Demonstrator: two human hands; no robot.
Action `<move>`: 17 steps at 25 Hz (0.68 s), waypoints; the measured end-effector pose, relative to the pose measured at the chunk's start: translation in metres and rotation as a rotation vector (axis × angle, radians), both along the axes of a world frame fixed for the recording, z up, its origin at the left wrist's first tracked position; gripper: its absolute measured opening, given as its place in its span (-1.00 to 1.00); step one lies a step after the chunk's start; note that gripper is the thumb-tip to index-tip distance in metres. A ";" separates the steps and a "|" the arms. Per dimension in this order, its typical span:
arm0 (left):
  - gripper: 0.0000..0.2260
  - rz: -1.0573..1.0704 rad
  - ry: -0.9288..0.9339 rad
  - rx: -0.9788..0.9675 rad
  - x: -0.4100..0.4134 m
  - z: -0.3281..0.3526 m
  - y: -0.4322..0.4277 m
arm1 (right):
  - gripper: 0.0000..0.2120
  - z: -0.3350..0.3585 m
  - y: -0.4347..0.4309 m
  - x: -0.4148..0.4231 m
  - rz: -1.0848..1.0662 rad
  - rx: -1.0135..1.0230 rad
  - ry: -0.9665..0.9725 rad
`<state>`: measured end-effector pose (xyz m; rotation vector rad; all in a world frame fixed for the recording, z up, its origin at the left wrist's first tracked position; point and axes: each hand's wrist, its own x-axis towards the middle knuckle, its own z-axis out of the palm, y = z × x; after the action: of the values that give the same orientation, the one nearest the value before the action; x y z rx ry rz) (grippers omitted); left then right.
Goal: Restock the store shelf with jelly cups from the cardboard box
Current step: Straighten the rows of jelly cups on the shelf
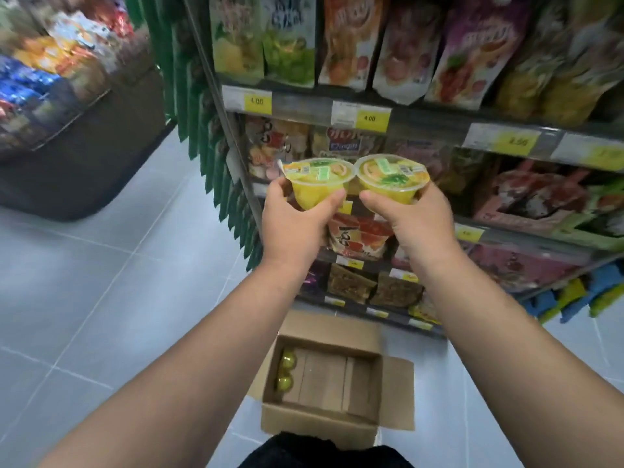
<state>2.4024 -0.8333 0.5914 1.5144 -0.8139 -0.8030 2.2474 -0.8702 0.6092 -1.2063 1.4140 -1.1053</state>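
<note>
My left hand [297,224] grips a yellow jelly cup [317,180] with a printed lid. My right hand [415,224] grips a second yellow jelly cup [393,179]. Both cups are held side by side, rims touching, in front of the store shelf [422,119] at the level of its second tier. Below my arms an open cardboard box [324,423] sits on the floor. Two yellow jelly cups [287,371] lie along its left wall; the remainder of the box shows bare cardboard.
The shelf tiers hold snack bags, with yellow price tags [369,118] on the rails. Green packets [189,96] hang down the shelf's left end. A low display bin of wrapped sweets [60,79] stands at the left. Grey tiled floor [101,282] lies between.
</note>
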 end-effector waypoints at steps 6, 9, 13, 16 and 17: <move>-0.37 -0.170 -0.013 -0.131 0.005 0.081 -0.011 | -0.38 0.079 0.009 0.000 -0.094 -0.140 -0.068; -0.37 -0.252 -0.044 -0.197 -0.001 0.119 -0.016 | -0.48 0.117 0.017 -0.012 -0.157 -0.235 -0.073; -0.42 -0.355 -0.057 -0.289 -0.022 0.160 -0.019 | -0.52 0.153 0.025 -0.034 -0.197 -0.336 -0.063; -0.38 -0.385 -0.083 -0.339 -0.050 0.183 -0.024 | -0.54 0.174 0.029 -0.062 -0.235 -0.397 -0.070; -0.35 -0.388 -0.096 -0.348 -0.058 0.189 -0.026 | -0.54 0.180 0.029 -0.071 -0.246 -0.414 -0.064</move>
<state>2.3441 -0.8588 0.7805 1.1052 -1.2739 -0.8210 2.1763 -0.8414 0.7888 -1.2880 1.3485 -1.6538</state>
